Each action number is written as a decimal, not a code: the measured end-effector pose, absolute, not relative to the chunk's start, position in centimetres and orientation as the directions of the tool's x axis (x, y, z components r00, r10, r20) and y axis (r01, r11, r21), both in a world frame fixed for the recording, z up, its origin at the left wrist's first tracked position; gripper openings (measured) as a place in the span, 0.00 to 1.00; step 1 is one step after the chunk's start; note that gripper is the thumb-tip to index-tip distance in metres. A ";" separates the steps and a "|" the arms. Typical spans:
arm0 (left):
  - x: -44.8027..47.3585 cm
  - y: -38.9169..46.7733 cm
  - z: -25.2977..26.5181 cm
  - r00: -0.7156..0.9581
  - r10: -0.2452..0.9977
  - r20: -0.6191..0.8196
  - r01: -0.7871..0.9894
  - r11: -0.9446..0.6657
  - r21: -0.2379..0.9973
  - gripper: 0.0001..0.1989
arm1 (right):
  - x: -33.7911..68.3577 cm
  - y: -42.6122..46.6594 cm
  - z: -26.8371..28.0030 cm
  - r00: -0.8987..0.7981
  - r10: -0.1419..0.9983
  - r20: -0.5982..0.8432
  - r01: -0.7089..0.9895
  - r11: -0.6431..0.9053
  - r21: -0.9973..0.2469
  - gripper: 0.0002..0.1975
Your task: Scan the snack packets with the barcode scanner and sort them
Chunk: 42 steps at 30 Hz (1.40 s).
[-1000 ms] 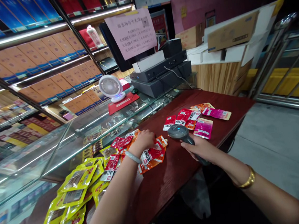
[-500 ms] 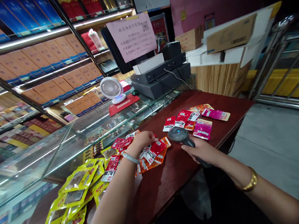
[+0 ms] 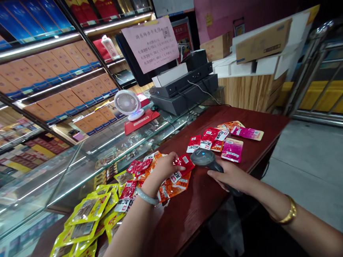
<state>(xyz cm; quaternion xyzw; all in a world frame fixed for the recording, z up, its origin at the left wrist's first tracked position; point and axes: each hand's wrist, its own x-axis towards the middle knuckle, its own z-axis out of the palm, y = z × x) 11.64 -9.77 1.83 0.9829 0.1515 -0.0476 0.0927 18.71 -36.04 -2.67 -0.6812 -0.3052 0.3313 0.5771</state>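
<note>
My left hand [image 3: 168, 167], a pale bangle at its wrist, pinches a small red and white snack packet [image 3: 184, 167] by its near end. Beneath it lie orange snack packets [image 3: 174, 189]. In my right hand [image 3: 231, 174] is a dark handheld barcode scanner [image 3: 205, 157], its head pointing left, close to the red packet. Several yellow snack packets [image 3: 89, 210] are heaped left of my left forearm, with red packets [image 3: 127, 193] beside them. Beyond the scanner lie more red packets [image 3: 209, 137] and two magenta packets [image 3: 232, 150].
The packets lie on a dark red tabletop [image 3: 207, 201] beside a glass display counter [image 3: 102, 153]. On the counter stand a small white fan [image 3: 127, 104], a monitor with a pink sign [image 3: 150, 45] and a dark cash drawer [image 3: 186, 95]. A metal railing [image 3: 327, 76] is at right.
The red packet in my left hand has been lifted and shifted slightly right, nearer the scanner. More of the orange packets beneath shows. The scanner has moved slightly left.
</note>
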 end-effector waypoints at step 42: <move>19.9 -12.3 -0.2 0.981 0.161 -0.105 0.183 -0.952 0.244 0.43 | 20.7 -37.3 -2.6 0.674 0.722 -0.157 -0.127 -0.097 -0.987 0.22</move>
